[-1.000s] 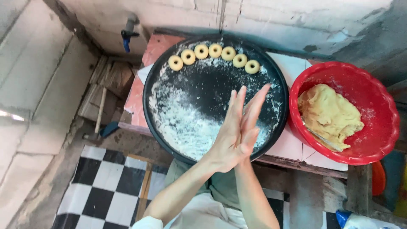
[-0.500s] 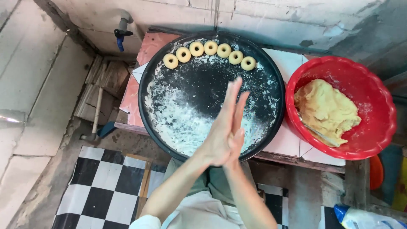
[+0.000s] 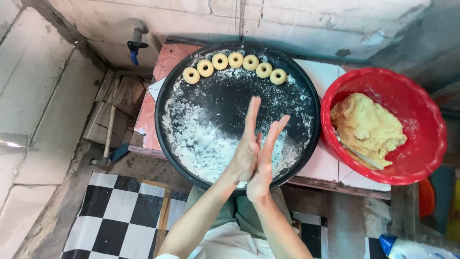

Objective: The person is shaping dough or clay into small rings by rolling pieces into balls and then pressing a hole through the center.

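- Dough hidden, if any, between our palms; we cannot tell its axis.
- Left hand (image 3: 245, 152), right hand (image 3: 265, 163): pressed flat together, fingers straight, pointing away over the floured black tray (image 3: 306, 96).
- Dough rings (image 3: 235, 60): arc along tray's far rim.
- Red bowl (image 3: 421, 100): right, dough lump (image 3: 366, 127) inside.

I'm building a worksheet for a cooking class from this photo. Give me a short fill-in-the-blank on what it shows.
1. The left hand and right hand are pressed palm to ____ above the floured round black tray.
2. Along the tray's far edge lie ____ dough rings.
3. The lump of dough sits in a ____ bowl.

Missing words: palm; six; red
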